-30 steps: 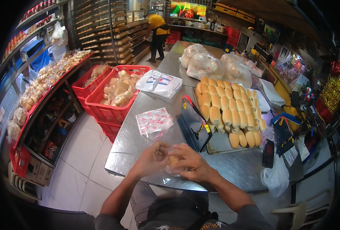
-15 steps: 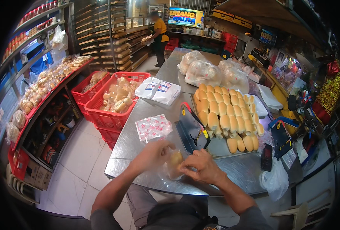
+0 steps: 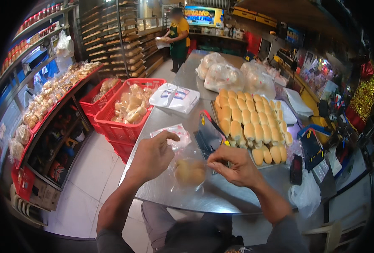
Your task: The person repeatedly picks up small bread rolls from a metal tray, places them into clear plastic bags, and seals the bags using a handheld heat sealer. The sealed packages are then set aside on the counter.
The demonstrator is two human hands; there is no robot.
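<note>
Our worry is the clear bag, just below the middle of the frame: if the two hands tug unevenly, we think its thin film could tear or slip loose, letting the buns inside tip out over the metal table. The right hand has thumb and fingertips pressed together, apparently pinching the bag's upper right edge; the left hand is curled at its upper left, though we cannot tell whether it grips film. A careless lift might also bump the dark stand just above them. As for looks, we find the bag glossy, creased and see-through, its buns rounded, golden brown, slightly blurred and bunched low.
</note>
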